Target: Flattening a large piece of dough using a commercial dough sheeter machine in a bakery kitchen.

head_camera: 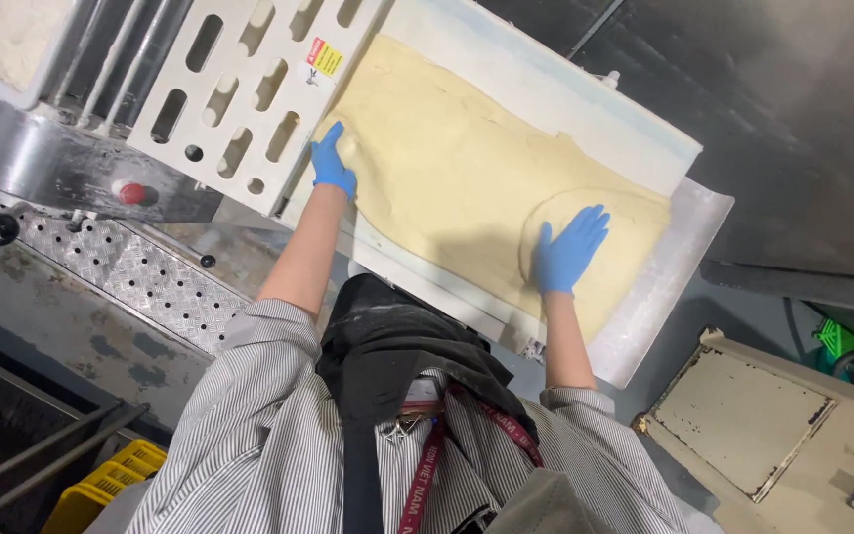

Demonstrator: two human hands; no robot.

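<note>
From the head view, my left hand (333,163) in its blue glove presses flat on the dough sheet (467,178) beside the slotted white guard (239,94). My right hand (567,249) lies open, fingers spread, on the sheet's folded end near the conveyor belt (546,84) edge.

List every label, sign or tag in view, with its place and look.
Warning sticker: on the white slotted guard, upper right corner; small rectangle, red and yellow.
Lanyard: hanging down the person's striped shirt; dark red strap with white print.
Badge: at the chest, mostly hidden; pale.
</note>
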